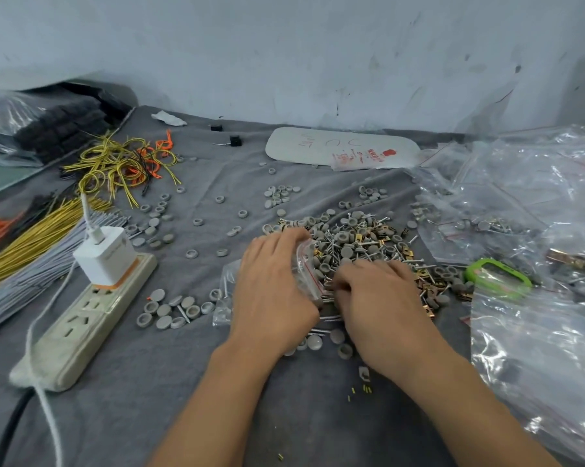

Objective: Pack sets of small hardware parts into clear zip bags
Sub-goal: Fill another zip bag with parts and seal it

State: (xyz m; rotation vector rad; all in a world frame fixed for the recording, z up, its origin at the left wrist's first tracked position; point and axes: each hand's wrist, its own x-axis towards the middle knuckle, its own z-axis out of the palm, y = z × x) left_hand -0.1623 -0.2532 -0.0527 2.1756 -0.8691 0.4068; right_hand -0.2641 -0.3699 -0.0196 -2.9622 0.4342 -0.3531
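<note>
Gripped a small, crumpled clear zip bag (305, 268) in the left hand (273, 286), red seal stripe at its mouth, at the near edge of the pile (360, 239) of grey caps, screws and brass clips on the grey cloth (132, 399). Set the right hand (382, 298) fingers-down on the pile beside the bag's mouth; could not tell whether anything was pinched.

Clear zip bag (305, 269) beside heaped hardware parts (358, 239).

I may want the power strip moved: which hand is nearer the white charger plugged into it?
Left. The left hand grips a zip bag to the right of the white charger; the right hand is farther right, on the parts pile.
</note>
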